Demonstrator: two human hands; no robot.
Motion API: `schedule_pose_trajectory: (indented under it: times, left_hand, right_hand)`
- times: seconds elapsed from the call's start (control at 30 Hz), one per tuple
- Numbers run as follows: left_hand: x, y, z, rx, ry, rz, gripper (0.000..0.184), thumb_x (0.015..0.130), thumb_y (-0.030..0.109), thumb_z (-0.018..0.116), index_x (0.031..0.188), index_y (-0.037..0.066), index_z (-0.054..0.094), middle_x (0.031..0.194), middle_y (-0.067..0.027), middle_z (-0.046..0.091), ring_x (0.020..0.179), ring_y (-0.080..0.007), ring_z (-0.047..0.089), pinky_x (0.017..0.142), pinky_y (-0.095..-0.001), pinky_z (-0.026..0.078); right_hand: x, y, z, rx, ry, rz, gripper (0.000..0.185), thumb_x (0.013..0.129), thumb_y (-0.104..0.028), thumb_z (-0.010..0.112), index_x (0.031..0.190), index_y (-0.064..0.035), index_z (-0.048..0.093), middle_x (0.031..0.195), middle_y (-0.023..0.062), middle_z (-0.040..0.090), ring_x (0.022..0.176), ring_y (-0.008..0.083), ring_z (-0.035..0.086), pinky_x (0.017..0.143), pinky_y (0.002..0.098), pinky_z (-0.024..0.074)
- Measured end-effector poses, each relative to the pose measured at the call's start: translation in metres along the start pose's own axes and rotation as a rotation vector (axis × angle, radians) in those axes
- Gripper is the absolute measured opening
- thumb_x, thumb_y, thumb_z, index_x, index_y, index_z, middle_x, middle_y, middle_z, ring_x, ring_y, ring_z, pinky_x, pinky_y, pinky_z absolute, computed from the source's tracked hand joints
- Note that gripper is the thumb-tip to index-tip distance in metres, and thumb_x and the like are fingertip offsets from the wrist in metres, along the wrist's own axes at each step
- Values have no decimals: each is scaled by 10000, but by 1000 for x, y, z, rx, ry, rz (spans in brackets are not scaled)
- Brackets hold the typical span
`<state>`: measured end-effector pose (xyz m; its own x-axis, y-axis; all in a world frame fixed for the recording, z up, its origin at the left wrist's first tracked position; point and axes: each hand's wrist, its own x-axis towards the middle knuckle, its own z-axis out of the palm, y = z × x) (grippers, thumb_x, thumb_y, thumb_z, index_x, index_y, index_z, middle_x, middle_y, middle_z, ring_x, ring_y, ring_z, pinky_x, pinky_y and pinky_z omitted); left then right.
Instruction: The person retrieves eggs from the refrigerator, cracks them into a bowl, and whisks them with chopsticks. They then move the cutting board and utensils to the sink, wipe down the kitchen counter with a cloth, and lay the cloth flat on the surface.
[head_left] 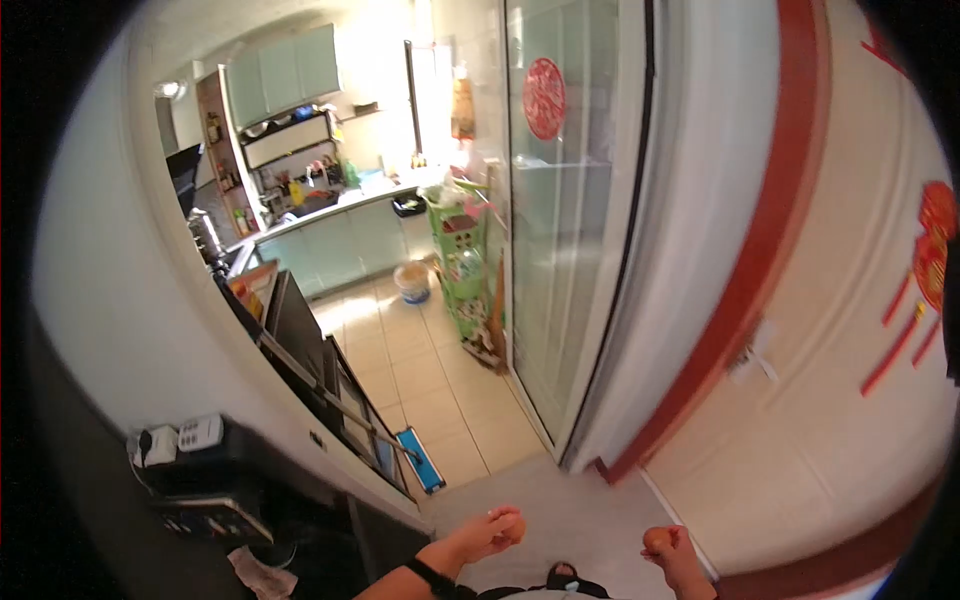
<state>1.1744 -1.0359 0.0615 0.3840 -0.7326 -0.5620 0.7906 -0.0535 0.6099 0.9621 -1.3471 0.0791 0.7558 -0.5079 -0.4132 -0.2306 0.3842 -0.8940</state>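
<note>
My left hand [485, 537], with a dark band on its wrist, is low in the view with its fingers closed round an egg [517, 529], mostly covered by the fingers. Over to the right, my right hand [682, 562] grips another brown egg [657, 540] between thumb and fingers. Both hands are held apart above the grey floor [590, 505]. Part of a dark shoe [563, 570] shows between them.
Ahead is a kitchen doorway with a sliding glass door [575, 230] on its right. A blue flat mop [420, 460] leans at the left of the threshold. Further in stand a green rack [462, 265], a bucket [411, 283] and a counter [345, 205]. A closed white door [800, 440] is at right.
</note>
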Motion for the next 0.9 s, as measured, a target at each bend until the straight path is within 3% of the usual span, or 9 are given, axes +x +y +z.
schedule_pose_trajectory:
  times: [0.03,0.13,0.4,0.47,0.5,0.53,0.6,0.7,0.9]
  left_hand:
    - [-4,20,3,-45,162,-29,363,888,311,559,1213,194,446,1066,-40,511,892,-178,565,726,-245,462]
    - [15,54,-28,-98,274,25,360,907,337,515,1230,200,432,1091,-78,506,862,-199,578,682,-245,472]
    - [95,124,-166,-354,388,260,319,938,377,430,1184,174,416,1025,-122,541,805,-217,600,598,-245,466]
    - [106,170,-197,-227,127,577,385,912,427,464,870,48,508,827,-58,450,706,-160,427,655,-267,330]
    - [116,193,-225,-400,-81,628,294,880,322,555,925,32,545,921,-98,496,740,-187,471,654,-267,376]
    - [116,221,-240,-415,-76,647,294,880,322,555,925,32,545,921,-98,496,740,-187,471,654,-267,376]
    - [117,276,-267,-410,450,325,319,937,388,426,1171,172,421,1023,-109,545,787,-214,600,605,-256,468]
    - [118,348,-302,-425,517,373,300,942,396,403,1117,152,410,968,-86,542,754,-206,592,620,-259,471]
    - [140,462,-394,-467,598,462,304,945,413,385,1077,140,398,916,-78,535,741,-197,584,616,-262,475]
  right_hand:
    - [35,-11,9,-66,-116,19,409,784,-73,600,1100,-27,344,1042,185,504,784,295,614,703,391,556]
    - [124,-43,62,-116,-355,16,403,799,-74,594,1106,-11,341,1058,197,501,832,309,616,736,397,550]
    - [287,-104,274,-174,-622,140,395,817,-123,593,1116,-9,362,1056,187,513,884,299,615,758,370,533]
    - [324,-112,322,-212,-622,115,390,822,-168,589,1108,-5,380,1048,175,524,851,272,618,728,338,525]
    - [345,-114,345,-227,-635,106,390,822,-168,589,1108,-5,380,1048,175,524,851,272,618,728,338,525]
    - [367,-113,364,-219,-594,147,363,829,-191,576,1093,-15,401,1039,157,535,819,249,615,711,326,518]
    - [412,-123,401,-235,-560,204,340,835,-214,564,1079,-24,422,1029,139,545,787,226,613,694,314,512]
    - [461,-143,459,-367,-512,47,269,830,-247,538,1020,-67,478,943,79,575,706,171,589,579,277,467]
    - [578,-155,572,-245,-455,181,391,813,-278,557,1107,-48,440,969,94,560,733,175,589,620,276,456]
